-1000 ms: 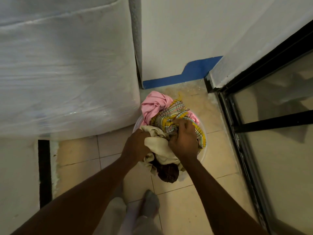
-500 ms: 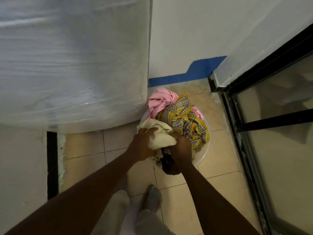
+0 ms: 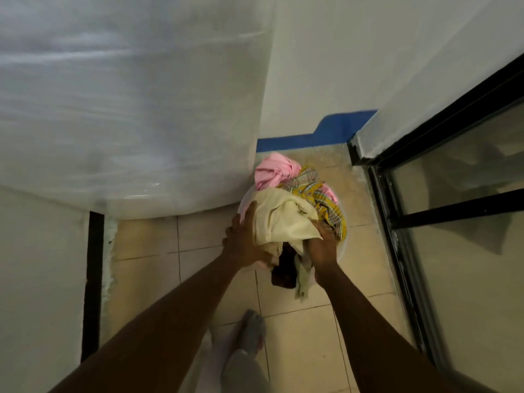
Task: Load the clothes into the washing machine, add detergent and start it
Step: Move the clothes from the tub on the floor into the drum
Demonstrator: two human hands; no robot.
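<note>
Clothes [image 3: 312, 188] heaped in basin [image 3: 246, 198] on floor [image 3: 297, 330] beside washer [image 3: 127, 109]; left hand [image 3: 243, 239] fingers [image 3: 251, 211] flat against cream cloth [image 3: 280, 217], right hand [image 3: 323, 248] fingers buried beneath, grip unclear, likely scooping 1 armful for loading.

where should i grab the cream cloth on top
Grip the cream cloth low on both flanks and scoop from the near side: it lies bunched on top of the other clothes, with its near edge hanging loose. The left hand lies on its left flank, the right hand at its lower right edge.
</note>
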